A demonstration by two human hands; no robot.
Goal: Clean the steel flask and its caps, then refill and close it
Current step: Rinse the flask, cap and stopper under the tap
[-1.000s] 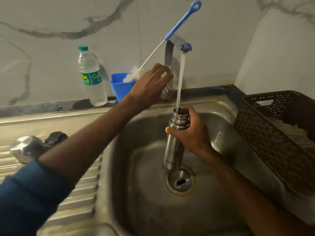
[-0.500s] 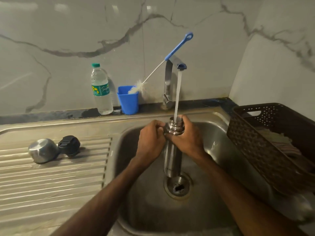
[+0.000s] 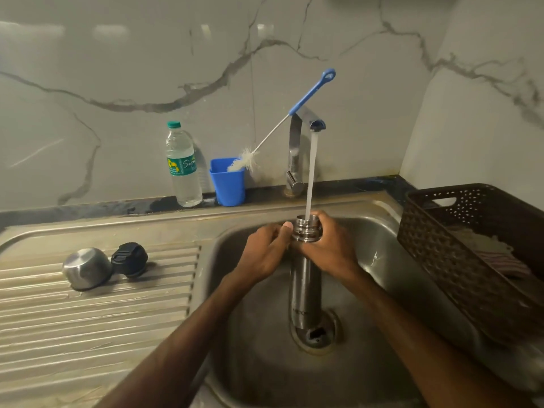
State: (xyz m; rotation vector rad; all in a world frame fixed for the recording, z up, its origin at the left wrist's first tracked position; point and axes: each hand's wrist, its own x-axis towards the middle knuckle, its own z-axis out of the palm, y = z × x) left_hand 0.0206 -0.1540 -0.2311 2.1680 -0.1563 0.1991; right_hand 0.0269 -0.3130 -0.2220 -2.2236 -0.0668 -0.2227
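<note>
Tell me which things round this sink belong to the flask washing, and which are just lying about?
In the job: steel flask, gripped at the neck by left hand and right hand; running tap; steel cap and black cap on the drainboard; bottle brush in the blue cup.
Lying about: plastic water bottle; brown basket.

My left hand and right hand hide the shoulder of the cylindrical steel flask. I cannot see its water level or read the lettering low on its body. Its base hides part of the round sink drain. The dark brown perforated plastic basket is cut off by the right edge, and its contents are indistinct.
</note>
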